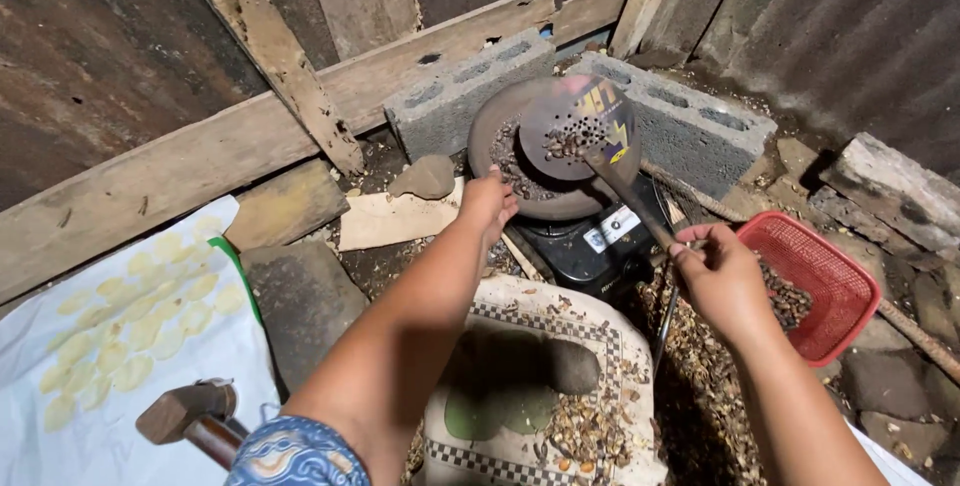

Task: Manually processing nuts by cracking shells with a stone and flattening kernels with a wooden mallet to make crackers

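On your far left a hammer [185, 414] lies on the white cloth [60, 426], well apart from your hands. Your left hand [487, 201] reaches the near rim of the round pan [490, 136], fingers curled, grip unclear. Your right hand [722, 281] grips the perforated skimmer [575, 126] over the pan, with the red basket [825, 281] just beside it.

Red basket [835, 281]; grey blocks [470, 91]; white cloth [120, 416], pale yellow discs [130, 316]; checker-bordered sack [590, 331]; blue patterned sleeve [295, 454].

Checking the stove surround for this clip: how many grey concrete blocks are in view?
2. One concrete block lies behind-left of the round pan; the other concrete block lies behind-right of it. More may be hidden.
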